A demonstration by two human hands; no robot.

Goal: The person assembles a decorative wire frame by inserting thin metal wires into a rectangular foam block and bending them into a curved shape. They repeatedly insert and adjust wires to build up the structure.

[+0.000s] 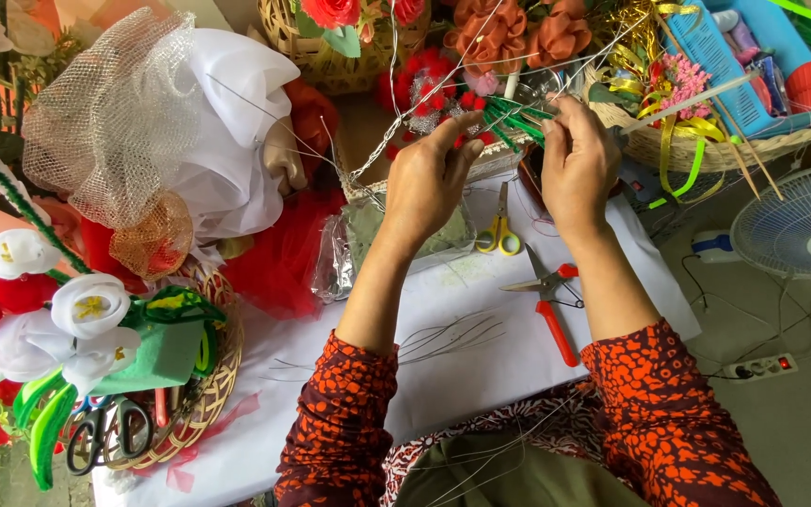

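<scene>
Both my hands are raised above a white-covered table (481, 376). My left hand (427, 178) and my right hand (576, 164) together pinch a small bundle of green wrapped stems (515, 120) with thin silver wire (396, 131) trailing off to the left. The fingertips of both hands close on the bundle from either side. Just behind it sit red pompom flowers (424, 80). Loose wires (452, 336) lie on the table under my forearms.
Yellow-handled scissors (497, 230) and red-handled pliers (548, 300) lie on the table. A foil-lined tray of green foam (368, 239) sits near. A wicker basket (194, 394) with fabric flowers stands left, a basket (706, 141) of craft supplies right. A fan (800, 221) and a power strip (762, 366) sit on the floor.
</scene>
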